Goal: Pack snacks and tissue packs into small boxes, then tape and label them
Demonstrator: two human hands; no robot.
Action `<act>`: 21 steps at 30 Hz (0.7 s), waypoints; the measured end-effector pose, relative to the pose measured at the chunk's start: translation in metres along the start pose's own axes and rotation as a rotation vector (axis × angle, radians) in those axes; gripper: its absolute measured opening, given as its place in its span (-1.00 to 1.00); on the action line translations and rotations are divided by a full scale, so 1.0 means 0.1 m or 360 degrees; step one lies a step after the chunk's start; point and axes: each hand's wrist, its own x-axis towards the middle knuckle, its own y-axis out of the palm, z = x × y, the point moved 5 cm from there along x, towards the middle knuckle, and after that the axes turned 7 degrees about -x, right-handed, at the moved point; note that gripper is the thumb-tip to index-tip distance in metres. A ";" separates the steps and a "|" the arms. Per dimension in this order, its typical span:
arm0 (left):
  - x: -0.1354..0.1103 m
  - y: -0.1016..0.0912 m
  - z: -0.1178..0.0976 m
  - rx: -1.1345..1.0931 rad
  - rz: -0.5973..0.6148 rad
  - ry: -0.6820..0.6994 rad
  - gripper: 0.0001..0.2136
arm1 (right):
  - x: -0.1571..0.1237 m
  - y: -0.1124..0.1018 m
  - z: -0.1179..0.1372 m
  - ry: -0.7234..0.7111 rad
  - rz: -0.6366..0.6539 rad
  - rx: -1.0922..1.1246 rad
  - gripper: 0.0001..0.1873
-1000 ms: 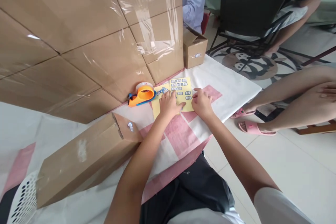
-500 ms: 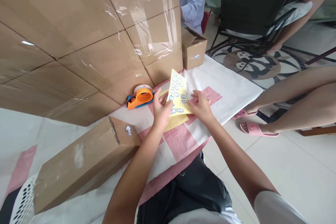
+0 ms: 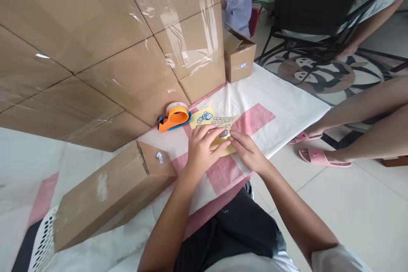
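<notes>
A yellow sticker sheet (image 3: 227, 120) with blue-edged labels lies low over the table in front of me. Part of another yellow sheet (image 3: 196, 124) shows to its left, with a few blue-edged labels on it. My left hand (image 3: 202, 146) reaches across the upper sheet from the left, fingers bent and thumb at its near part, gripping it. From the right, my right hand (image 3: 247, 148) pinches at the sheet's right edge. The two hands' fingertips nearly meet around one label (image 3: 223, 133). Whether that label is lifted off, I cannot tell.
An orange tape dispenser (image 3: 175, 117) stands left of the sheets, against stacked taped cartons (image 3: 127, 72). A long carton (image 3: 111, 195) lies at the near left. A small open carton (image 3: 240, 59) sits at the far corner. People sit beyond and at right, near a black chair (image 3: 318, 4).
The raised sheet has come down flatter and turned, its far end tipping rightward. My left hand has moved right over it, and my fingertips are closer together.
</notes>
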 end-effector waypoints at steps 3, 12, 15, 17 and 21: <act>-0.02 0.07 0.06 -0.0156 0.0063 -0.0069 -0.79 | -0.01 0.01 0.08 -0.0136 0.0061 -0.0107 -0.69; -0.06 0.11 0.19 -0.0711 -0.0242 -0.0472 -0.79 | 0.00 0.07 0.08 -0.0072 -0.0129 -0.0366 -0.69; -0.14 0.01 0.35 -0.0899 -0.0684 -0.0772 -0.76 | 0.10 -0.08 -0.09 0.0176 -0.0288 -0.0363 -0.68; -0.19 -0.06 0.39 -0.0958 -0.0830 -0.0854 -0.73 | 0.22 -0.25 -0.23 0.0407 -0.0381 -0.0520 -0.70; -0.30 -0.20 0.29 -0.0934 -0.0780 -0.0795 -0.69 | 0.42 -0.51 -0.21 0.0554 -0.0592 -0.1025 -0.73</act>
